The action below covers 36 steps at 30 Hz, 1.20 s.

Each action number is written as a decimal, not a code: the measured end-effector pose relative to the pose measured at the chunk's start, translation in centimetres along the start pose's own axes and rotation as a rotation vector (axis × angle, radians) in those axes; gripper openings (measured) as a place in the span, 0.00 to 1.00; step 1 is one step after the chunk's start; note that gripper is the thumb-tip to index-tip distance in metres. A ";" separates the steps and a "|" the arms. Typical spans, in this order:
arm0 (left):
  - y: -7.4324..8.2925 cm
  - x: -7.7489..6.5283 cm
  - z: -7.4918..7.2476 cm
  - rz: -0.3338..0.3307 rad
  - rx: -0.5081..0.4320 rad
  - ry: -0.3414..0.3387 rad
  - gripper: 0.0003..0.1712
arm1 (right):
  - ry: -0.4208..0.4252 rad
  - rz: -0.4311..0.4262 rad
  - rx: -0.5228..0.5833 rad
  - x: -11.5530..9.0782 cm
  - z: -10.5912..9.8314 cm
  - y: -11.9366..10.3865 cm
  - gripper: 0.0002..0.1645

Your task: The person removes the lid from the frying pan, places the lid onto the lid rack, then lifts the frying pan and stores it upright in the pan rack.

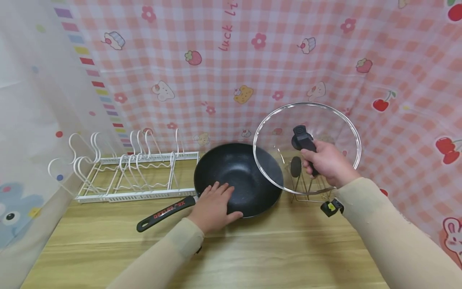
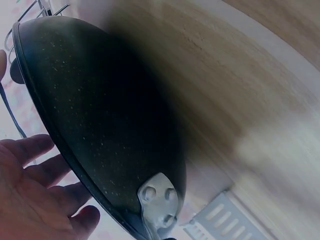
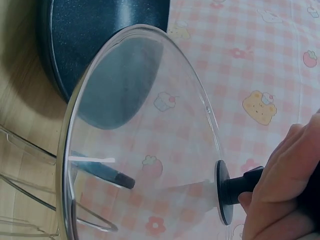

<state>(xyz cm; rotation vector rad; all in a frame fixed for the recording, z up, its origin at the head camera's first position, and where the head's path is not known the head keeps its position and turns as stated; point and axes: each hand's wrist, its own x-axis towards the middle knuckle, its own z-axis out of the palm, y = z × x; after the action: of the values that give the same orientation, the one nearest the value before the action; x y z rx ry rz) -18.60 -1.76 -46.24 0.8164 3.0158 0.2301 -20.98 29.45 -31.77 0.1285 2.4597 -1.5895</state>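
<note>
A black frying pan (image 1: 216, 168) with a deep bowl sits on the wooden table, its long black handle (image 1: 167, 212) pointing to the near left. Spread over the pan's near-left side, my left hand (image 1: 213, 206) has its fingers extended above the inside; in the left wrist view its fingertips (image 2: 42, 142) are right at the rim. My right hand (image 1: 330, 162) grips the black knob handle (image 1: 304, 140) of a large clear glass lid (image 1: 276, 128) with a metal rim. The lid is held up, tilted, and overlaps the pan's right side in the head view.
Left of the pan stands a white rack (image 1: 144, 196) with several upright looped dividers. A small wire rack (image 1: 306, 196) with a dark oval piece (image 1: 296, 167) stands on the right, partly seen through the lid. Behind hangs a pink checked curtain (image 1: 231, 80).
</note>
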 end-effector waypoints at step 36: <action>4.2 4.2 -0.3 0.111 0.010 -0.004 0.50 | 0.050 0.006 -0.025 -1.6 -2.5 0.9 0.25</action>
<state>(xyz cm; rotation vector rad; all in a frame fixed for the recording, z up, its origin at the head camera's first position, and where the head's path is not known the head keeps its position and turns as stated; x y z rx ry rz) -20.11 3.91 -45.24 0.9847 2.9734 0.2138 -19.60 32.15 -31.28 0.1736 2.5129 -1.5707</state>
